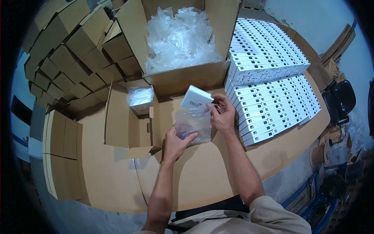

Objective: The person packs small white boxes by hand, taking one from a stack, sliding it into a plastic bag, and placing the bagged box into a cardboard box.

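A clear plastic bag (193, 125) is held at its lower left by my left hand (177, 143), its thumb lying over the film. My right hand (223, 114) pinches the right end of a small white box (196, 97) with dark and red print. The white box is tilted, just above the bag's upper edge. To the left stands an open cardboard carton (117, 124), with a stack of bagged white boxes (140, 97) at its far end.
A big open carton (187, 80) full of plastic bags (180, 37) stands at the back. Rows of white boxes (272, 105) fill the right side. Folded cartons (62, 66) are piled at the back left, with closed cartons (62, 156) at the left edge.
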A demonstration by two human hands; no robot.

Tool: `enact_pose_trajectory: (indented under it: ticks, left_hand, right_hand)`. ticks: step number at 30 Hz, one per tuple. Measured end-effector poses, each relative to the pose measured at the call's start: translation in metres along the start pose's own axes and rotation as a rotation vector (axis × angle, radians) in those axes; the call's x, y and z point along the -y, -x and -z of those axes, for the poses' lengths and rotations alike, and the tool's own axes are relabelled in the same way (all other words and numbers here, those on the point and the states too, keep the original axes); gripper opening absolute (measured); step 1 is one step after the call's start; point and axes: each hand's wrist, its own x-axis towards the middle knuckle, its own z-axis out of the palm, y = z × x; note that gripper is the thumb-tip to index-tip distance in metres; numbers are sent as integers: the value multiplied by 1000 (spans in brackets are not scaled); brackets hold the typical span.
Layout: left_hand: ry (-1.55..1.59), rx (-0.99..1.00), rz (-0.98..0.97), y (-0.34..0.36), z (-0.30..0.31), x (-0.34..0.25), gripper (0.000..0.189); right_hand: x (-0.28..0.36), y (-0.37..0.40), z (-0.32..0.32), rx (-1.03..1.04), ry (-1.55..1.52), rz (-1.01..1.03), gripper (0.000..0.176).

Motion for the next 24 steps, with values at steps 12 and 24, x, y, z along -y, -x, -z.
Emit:
enact_pose_trajectory:
  ticks: [12, 24]
  left_hand:
    - [-122, -25, -28, -1, 2, 2, 49]
    - [-152, -46, -53, -3, 2, 7, 52]
  right_hand:
    - [13, 11, -5, -167, -343, 20, 24]
    - [17, 15, 7, -12, -113, 35, 21]
